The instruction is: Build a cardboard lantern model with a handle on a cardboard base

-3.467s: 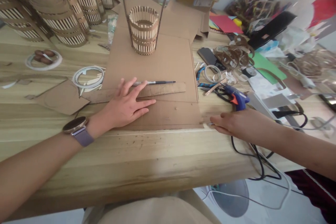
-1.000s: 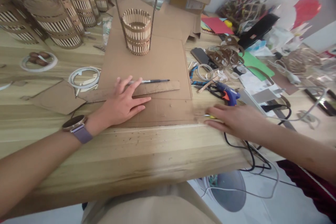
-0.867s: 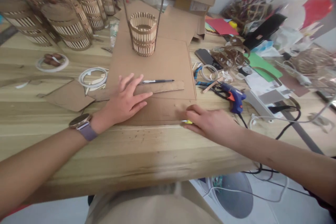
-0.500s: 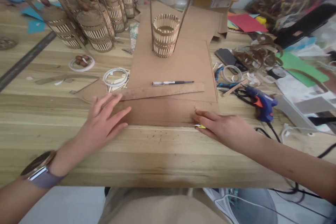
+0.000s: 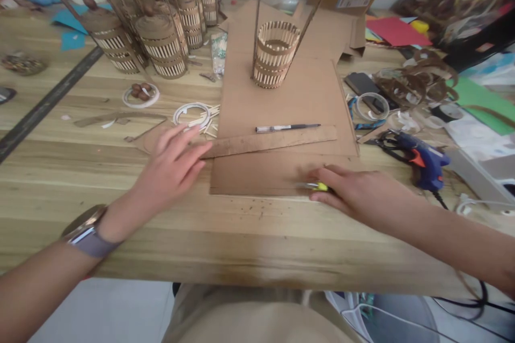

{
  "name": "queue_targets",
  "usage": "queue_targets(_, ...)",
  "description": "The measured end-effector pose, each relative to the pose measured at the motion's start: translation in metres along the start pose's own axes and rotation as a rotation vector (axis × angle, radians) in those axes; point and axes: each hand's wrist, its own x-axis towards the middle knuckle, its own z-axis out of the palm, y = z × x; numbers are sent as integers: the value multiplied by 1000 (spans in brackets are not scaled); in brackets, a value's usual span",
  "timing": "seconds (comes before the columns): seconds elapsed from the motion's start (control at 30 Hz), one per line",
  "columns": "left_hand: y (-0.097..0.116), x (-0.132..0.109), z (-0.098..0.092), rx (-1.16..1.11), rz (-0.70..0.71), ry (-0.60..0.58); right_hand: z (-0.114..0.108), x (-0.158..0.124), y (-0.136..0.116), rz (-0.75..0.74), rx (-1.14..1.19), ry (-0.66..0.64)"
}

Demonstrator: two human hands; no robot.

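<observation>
My right hand [image 5: 350,187] is closed around a small yellow cutter [image 5: 321,186], its metal tip pointing left over the front part of a brown cardboard sheet [image 5: 257,171]. My left hand [image 5: 173,163] has its fingers apart, the fingertips at the left end of a long cardboard strip [image 5: 277,141]. Whether they press on the strip is hard to tell. Just behind the strip lies a pen [image 5: 287,128]. Farther back on the cardboard stands a round slatted basket [image 5: 277,56] with a tall handle.
Several lidded slatted lanterns [image 5: 161,45] stand at the back left. White tape rings [image 5: 192,116] and thin sticks lie left of the cardboard. On the right are a blue glue gun [image 5: 428,161] with a cord, a phone [image 5: 364,86] and brown strips [image 5: 402,86].
The view has shifted, so the table's things appear farther right. My left hand's fingers have drawn closer together, and the cutter in my right hand shows more, lifted slightly off the cardboard's front edge.
</observation>
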Motion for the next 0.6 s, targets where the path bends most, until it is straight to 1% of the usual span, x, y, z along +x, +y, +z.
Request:
queue_targets(0.07,12,22,8,-44,32,-42,-9,17,-23,-73,-63,-37)
queue_targets(0.13,23,44,22,-80,68,-76,-17,33,-44,-148,-98,-72)
queue_targets(0.2,30,63,38,-104,146,-135,-21,47,-59,-188,-142,-86)
queue_targets(0.27,33,76,54,-120,207,-198,-23,56,-66,-216,-178,-82)
queue_targets(0.33,34,81,66,-132,235,-234,-22,61,-69,-236,-193,-87)
queue_targets(0.4,34,82,72,-133,240,-255,-21,63,-70,-240,-199,-107)
queue_targets(0.47,35,80,73,-128,238,-267,-20,64,-71,-242,-207,-117)
queue_targets(0.6,36,79,70,-128,232,-264,-19,65,-71,-267,-206,-88)
